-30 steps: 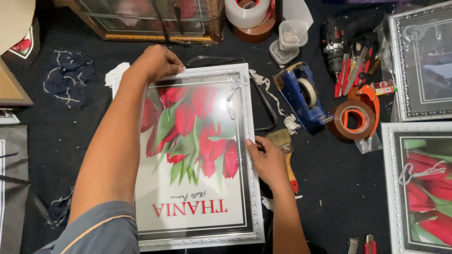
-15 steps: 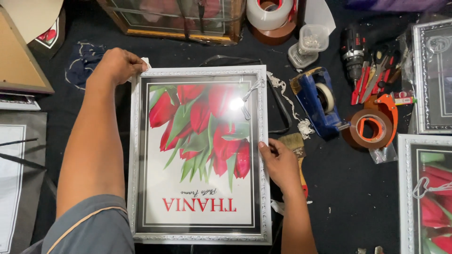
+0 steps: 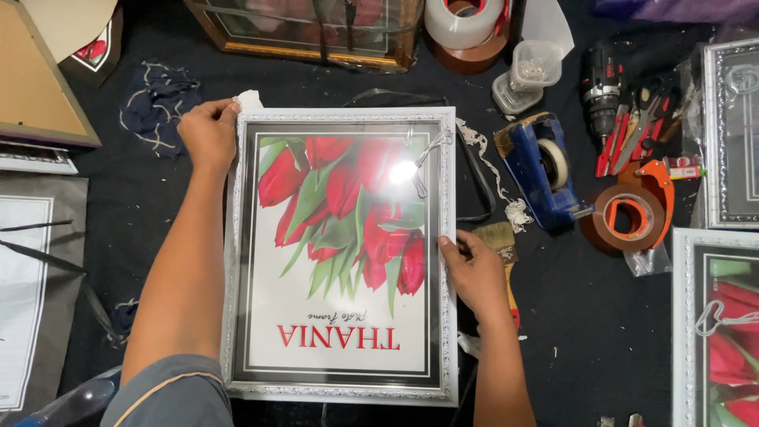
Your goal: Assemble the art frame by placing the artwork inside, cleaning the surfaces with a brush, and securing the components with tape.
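Silver picture frame (image 3: pixel 341 379) with red tulip print lies flat, centre of dark counter (image 3: pixel 593 332). Left hand (image 3: pixel 209 133) grasps far-left corner; right hand (image 3: pixel 473 270) presses right edge beside brush (image 3: pixel 500 237). Better: even grip, fingertips off glass.

**Colours on the framing bench**

We see a silver-white ornate picture frame (image 3: pixel 341 117) with a black inner border, around a print of red tulips with green leaves on white, red lettering below. Worktop (image 3: pixel 601 332) is black cloth. Blue tape dispenser (image 3: pixel 538 170), orange tape dispenser (image 3: pixel 632 213) with a brown roll, clear tape roll (image 3: pixel 462 20) on a brown core. Paintbrush (image 3: pixel 502 245) has tan bristles and a red-yellow handle. Gold-brown frame (image 3: pixel 316 51) up top. Navy rag (image 3: pixel 158 103) with pale stitching. Grey sleeve (image 3: pixel 170 391) with an orange stripe
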